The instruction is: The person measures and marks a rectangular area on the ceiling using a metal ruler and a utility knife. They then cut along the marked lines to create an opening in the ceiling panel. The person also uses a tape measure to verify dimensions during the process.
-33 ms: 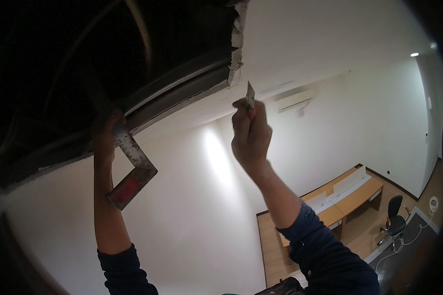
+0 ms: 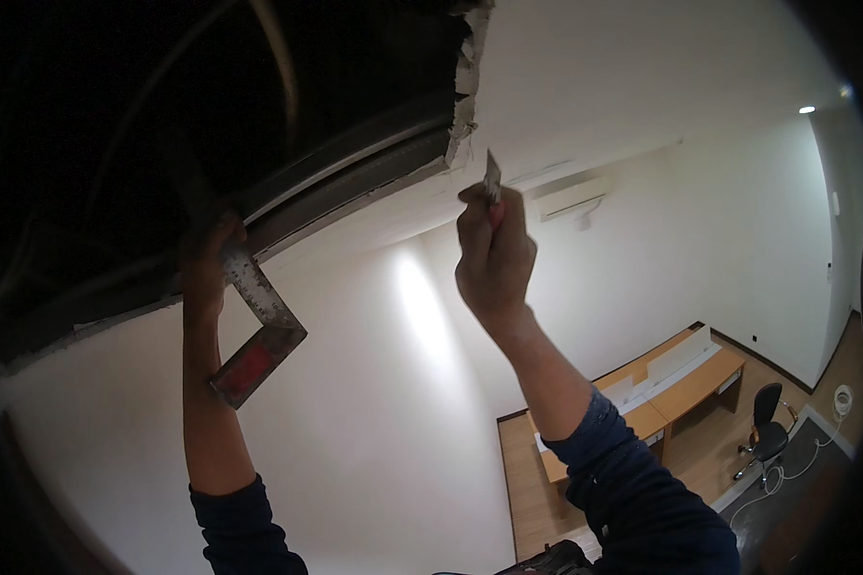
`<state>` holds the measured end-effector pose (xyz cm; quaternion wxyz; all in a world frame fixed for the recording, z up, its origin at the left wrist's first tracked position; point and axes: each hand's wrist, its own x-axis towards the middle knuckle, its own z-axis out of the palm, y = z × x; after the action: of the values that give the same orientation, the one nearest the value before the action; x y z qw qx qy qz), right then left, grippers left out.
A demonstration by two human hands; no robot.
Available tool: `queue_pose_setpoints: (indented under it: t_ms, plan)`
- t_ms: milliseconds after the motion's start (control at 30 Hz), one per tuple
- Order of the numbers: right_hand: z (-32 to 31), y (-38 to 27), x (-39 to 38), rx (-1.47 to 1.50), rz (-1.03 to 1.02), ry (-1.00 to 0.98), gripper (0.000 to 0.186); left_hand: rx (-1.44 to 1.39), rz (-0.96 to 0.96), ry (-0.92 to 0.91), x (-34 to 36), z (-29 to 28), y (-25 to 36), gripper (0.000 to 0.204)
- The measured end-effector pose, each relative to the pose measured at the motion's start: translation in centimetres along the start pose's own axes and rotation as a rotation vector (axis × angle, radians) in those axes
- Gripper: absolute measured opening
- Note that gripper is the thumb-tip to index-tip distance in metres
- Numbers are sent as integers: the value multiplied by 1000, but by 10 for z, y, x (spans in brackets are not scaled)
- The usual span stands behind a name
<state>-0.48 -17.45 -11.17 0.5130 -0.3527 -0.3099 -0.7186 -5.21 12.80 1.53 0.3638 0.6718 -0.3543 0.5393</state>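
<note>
The left hand was raised to the dark rectangular opening in the white ceiling, closed around the grey metal blade of a try square with a red-faced stock that hung just below the opening's edge. Right of the opening, the right hand held a thin grey utility knife blade pointing up near the broken plaster corner. Far below stood a long wooden table.

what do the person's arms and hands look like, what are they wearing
Both hands, the left hand and the right hand, are bare, with no gloves, rings or watch visible. Both forearms are bare as well. Each arm wears a dark navy-blue long sleeve pushed up toward the elbow: the left sleeve bunches in soft folds near the lower edge, and the right sleeve looks like thick knit fabric.
</note>
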Motion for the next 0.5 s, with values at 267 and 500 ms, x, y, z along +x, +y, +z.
queue_pose_setpoints:
  t_ms: [267, 500]
  plan:
    - [-11, -3, 26, -151, -164, -68, 9, 18, -23, 22, -4, 5, 8, 28]
    - [-18, -12, 22, -156, -95, -101, 10, -32, 42, 46, -3, 5, 0, 28]
